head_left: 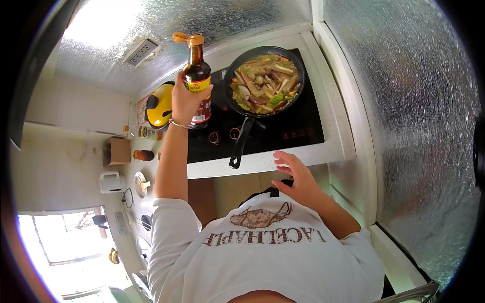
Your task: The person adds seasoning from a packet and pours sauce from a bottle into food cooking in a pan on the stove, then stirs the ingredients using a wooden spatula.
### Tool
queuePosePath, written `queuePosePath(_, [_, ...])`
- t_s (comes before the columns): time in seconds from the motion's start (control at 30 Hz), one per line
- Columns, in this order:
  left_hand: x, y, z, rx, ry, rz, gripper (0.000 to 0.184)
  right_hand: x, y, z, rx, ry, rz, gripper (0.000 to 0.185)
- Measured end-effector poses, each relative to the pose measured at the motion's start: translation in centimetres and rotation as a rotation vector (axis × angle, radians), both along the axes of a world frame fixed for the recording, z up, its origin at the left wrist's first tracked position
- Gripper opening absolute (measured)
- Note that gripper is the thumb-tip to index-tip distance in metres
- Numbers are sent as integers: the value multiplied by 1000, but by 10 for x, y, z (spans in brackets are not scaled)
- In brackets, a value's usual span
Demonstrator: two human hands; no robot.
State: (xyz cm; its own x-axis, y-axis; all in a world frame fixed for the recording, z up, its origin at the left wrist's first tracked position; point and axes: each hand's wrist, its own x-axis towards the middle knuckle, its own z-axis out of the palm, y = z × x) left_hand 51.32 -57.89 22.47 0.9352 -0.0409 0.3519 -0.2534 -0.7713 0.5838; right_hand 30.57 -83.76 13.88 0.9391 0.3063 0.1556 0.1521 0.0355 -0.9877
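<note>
My left hand grips a dark sauce bottle, which looks like soy sauce. It stands upright over the left part of the cooktop, its orange flip cap open and its label yellow and red. Whether its base touches the cooktop I cannot tell. To its right, a black frying pan sits on the black cooktop, handle pointing toward me. Inside is a stew of sliced vegetables, with pale strips, green leaves and brownish liquid. My right hand is open at the counter's front edge, fingers apart and holding nothing.
A yellow pot with a black knob stands left of the bottle. Along the left counter are a labelled jar, a brown jar, a cardboard box and a plate. Foil-like sheeting covers the right wall.
</note>
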Motion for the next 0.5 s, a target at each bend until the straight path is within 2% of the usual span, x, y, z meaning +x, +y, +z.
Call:
queuePosePath(0.03, [-5, 2, 2, -162, -5, -50, 65, 7, 2, 2, 23, -35, 8, 58])
queuePosePath(0.1, [-21, -1, 13, -224, -81, -61, 66, 27, 4, 19, 39, -103, 9, 58])
queuePosePath(0.17, [-50, -9, 28, -527, -10, -115, 66, 56, 7, 50, 83, -193, 12, 56])
queuePosePath(0.23, [-67, 7, 20, -607, -26, -181, 65, 88, 22, 70, 220, -263, 63, 52])
queuePosePath(0.27, [-86, 3, 33, -728, 35, -224, 66, 103, 38, 83, 340, -189, 108, 47])
queuePosePath(0.33, [-108, 26, 27, -581, 20, -291, 68, 131, 72, 110, 463, -23, 218, 44])
queuePosePath(0.37, [-120, 36, 26, -487, 29, -332, 68, 143, 93, 119, 576, 157, 297, 50])
queuePosePath(0.43, [-152, 46, 41, -618, 189, -376, 67, 157, 138, 144, 605, 267, 538, 58])
queuePosePath(0.47, [-160, 58, 35, -618, 190, -392, 67, 158, 162, 153, 580, 405, 644, 70])
queuePosePath(0.5, [-170, 73, 30, -651, 288, -354, 78, 152, 186, 167, 614, 384, 841, 74])
